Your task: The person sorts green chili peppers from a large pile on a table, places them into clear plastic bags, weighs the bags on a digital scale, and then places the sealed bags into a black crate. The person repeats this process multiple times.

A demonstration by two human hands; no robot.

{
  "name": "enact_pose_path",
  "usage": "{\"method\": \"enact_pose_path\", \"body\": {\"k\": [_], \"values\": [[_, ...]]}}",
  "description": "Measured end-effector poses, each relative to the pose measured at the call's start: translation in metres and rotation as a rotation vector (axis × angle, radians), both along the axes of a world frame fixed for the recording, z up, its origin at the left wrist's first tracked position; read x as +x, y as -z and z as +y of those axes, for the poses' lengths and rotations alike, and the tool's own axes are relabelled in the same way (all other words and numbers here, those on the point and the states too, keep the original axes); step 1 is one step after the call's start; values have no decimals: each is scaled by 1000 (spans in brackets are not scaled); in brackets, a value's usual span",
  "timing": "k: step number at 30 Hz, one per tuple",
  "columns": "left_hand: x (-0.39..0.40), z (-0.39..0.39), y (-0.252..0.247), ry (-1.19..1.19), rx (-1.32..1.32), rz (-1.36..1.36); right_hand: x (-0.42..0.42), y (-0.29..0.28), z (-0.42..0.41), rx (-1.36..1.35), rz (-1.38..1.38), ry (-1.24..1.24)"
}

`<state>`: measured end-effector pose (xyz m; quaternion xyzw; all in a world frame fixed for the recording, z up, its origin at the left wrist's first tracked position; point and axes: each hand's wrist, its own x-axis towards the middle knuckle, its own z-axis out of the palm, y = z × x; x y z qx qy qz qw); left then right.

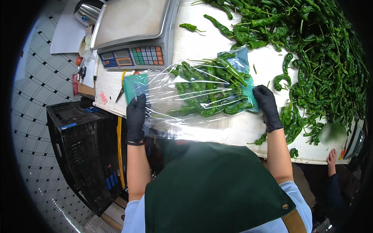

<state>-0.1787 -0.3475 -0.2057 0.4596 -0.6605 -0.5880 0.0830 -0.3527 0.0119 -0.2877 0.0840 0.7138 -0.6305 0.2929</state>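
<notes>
A clear plastic bag (163, 107) with green printed ends is stretched between my two black-gloved hands over the table. Several long green peppers (209, 78) lie inside, mostly in its right half. My left hand (136, 118) grips the bag's left end, just below a green band (135, 86). At the other end my right hand (266, 106) pinches the edge by the green printed part (251, 94). Part of the bag's upper right corner shows dark printing with writing.
A large heap of green peppers (326, 67) covers the table's (201, 43) right side. A digital weighing scale (131, 26) stands at upper left, near scissors (120, 93). Black plastic crates (84, 151) stand left of me. Another person's hand (331, 158) rests at the right edge.
</notes>
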Motion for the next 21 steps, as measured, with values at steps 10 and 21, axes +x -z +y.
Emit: {"method": "enact_pose_path", "body": {"k": [10,21], "values": [[-28,73,-199,179,-290,136,51,-34,-46,-539,-301,-185],[-109,-5,-272,363,-60,1031,57,-61,-56,-453,-377,-303]]}}
